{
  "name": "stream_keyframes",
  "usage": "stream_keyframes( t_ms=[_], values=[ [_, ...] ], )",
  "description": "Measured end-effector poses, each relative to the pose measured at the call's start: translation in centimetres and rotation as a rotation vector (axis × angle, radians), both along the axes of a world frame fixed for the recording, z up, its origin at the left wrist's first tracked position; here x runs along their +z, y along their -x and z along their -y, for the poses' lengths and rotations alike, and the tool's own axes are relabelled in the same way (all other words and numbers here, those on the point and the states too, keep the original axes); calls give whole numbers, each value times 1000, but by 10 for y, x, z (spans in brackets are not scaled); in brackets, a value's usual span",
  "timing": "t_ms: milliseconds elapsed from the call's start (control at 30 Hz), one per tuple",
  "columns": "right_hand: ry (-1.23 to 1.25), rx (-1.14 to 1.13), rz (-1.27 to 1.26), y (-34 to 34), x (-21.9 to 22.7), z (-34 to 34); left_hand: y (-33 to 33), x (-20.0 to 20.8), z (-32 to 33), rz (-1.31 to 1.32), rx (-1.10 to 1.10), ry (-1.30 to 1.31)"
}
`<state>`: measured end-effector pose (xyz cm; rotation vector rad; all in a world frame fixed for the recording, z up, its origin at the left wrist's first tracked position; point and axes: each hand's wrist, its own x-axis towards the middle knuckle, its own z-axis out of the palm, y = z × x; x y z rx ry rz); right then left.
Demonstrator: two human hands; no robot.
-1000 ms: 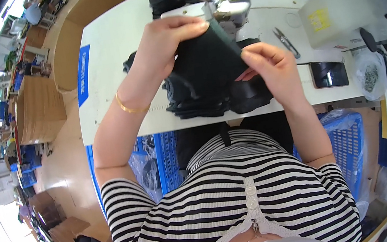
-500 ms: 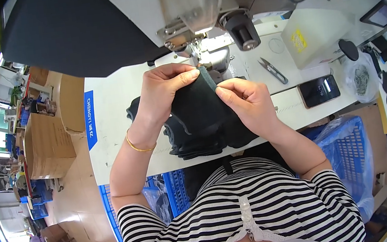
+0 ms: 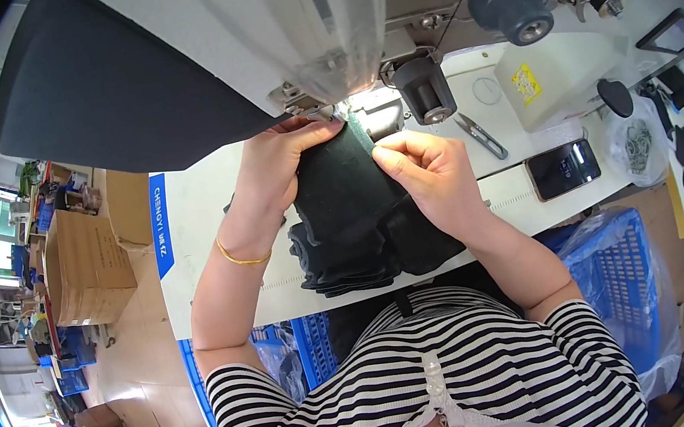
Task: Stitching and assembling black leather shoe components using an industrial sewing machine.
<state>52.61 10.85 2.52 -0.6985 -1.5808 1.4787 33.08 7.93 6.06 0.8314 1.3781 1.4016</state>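
A piece of dark green-black fabric [image 3: 343, 180] hangs between my hands, its lighter edge strip running up to the needle area of a sewing machine [image 3: 246, 30]. My left hand [image 3: 272, 166] pinches the fabric's upper left corner close under the machine head, which covers part of the fingers. With thumb and forefinger, my right hand [image 3: 433, 176] grips the edge strip lower on the right side. Below the held piece, a stack of similar dark fabric pieces [image 3: 344, 259] lies at the table's front edge. The needle tip is too hidden to make out.
Thread snips [image 3: 482, 137] and a black phone [image 3: 563, 168] lie on the white table [image 3: 204, 259] to the right. A clear plastic bag [image 3: 637, 146] sits farther right. Blue crates [image 3: 614, 280] stand below the table, and cardboard boxes [image 3: 91, 266] on the floor at left.
Both hands keep their pinch, and the fabric's top edge now sits closer to the machine's needle area. The machine head appears lower in view and covers part of my left fingers.
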Motion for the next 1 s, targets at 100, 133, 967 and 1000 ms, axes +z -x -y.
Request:
stream_keyframes(
  t_ms=[100, 133, 967, 1000],
  values=[
    [1, 2, 11, -1, -3, 0, -1, 2, 1, 69, 7, 15],
    [-1, 0, 19, -1, -3, 0, -2, 4, 1, 61, 6, 4],
    [170, 119, -13, -13, -3, 18, 1, 5, 0, -110, -54, -48],
    [165, 123, -13, -16, -4, 21, 0, 6, 0, -108, -55, -47]
  ],
)
